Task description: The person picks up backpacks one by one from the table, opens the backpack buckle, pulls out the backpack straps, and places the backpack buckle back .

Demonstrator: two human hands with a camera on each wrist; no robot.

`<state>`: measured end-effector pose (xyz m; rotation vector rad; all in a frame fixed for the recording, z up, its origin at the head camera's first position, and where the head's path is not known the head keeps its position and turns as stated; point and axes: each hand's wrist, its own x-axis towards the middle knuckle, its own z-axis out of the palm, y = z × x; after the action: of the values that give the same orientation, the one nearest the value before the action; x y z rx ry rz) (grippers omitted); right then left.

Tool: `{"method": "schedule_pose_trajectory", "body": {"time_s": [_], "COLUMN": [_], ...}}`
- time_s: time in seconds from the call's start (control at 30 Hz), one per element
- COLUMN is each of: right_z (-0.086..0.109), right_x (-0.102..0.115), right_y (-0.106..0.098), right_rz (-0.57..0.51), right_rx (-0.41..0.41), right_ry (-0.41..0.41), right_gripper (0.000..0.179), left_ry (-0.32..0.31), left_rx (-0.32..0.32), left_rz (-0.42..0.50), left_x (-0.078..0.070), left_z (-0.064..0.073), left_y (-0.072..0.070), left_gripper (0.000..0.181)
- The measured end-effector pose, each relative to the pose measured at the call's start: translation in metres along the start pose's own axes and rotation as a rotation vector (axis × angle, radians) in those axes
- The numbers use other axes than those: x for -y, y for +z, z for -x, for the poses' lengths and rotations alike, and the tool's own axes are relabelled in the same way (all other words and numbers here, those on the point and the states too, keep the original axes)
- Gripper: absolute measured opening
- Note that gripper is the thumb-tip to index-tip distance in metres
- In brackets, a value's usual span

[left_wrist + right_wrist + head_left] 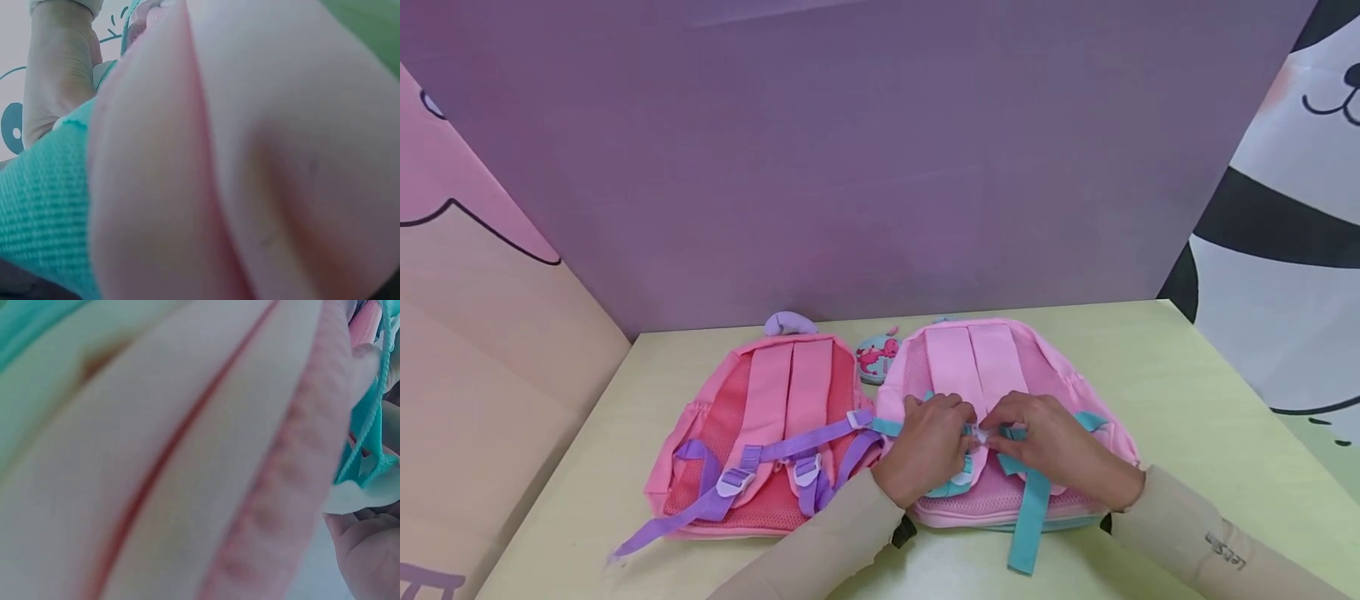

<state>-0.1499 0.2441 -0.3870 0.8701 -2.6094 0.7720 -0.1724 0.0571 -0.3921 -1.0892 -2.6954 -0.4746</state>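
Note:
A light pink backpack [951,354] lies with its shoulder straps facing up. At its middle, my left hand [928,442] and right hand [1048,442] meet over a small whitish buckle [979,434] on teal webbing, each pinching one side. Whether the buckle halves are joined is hidden by the fingers. A loose teal strap [1031,521] hangs over the bag's lower edge. In the left wrist view, teal webbing [44,200] runs beside my blurred hand. The right wrist view shows teal strap and cord [369,434] near the left hand [375,556].
A coral pink backpack [808,379] with purple straps [816,437] lies against the left side of the light pink one. Behind them sits a small teal patterned pouch [877,357]. The pale table [1180,400] ends at a purple back panel [880,167].

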Motion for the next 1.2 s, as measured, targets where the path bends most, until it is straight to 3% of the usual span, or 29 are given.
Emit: {"method": "schedule_pose_trajectory", "body": {"time_s": [0.2, 0.4, 0.83, 1.2], "right_z": [0.0002, 0.0006, 0.0017, 0.0036], "right_x": [0.0001, -0.0013, -0.0005, 0.0011], "right_y": [0.0013, 0.0027, 0.0049, 0.0030], "right_rz": [0.012, 0.000, 0.018, 0.011], "right_rx": [-0.024, -0.055, -0.088, -0.090], "right_ry": [-0.042, -0.064, -0.055, -0.030], "right_gripper": [0.020, 0.021, 0.023, 0.024], "left_ry": [-0.006, -0.002, 0.009, -0.004], "left_rx": [0.008, -0.005, -0.044, -0.037], "left_rz": [0.018, -0.026, -0.060, -0.083], "left_x": [0.0002, -0.0007, -0.0033, -0.0040], "left_z": [-0.0004, 0.0000, 0.0008, 0.0008], "left_y": [0.0001, 0.0004, 0.0023, 0.0005], "left_gripper": [0.020, 0.021, 0.017, 0.021]}}
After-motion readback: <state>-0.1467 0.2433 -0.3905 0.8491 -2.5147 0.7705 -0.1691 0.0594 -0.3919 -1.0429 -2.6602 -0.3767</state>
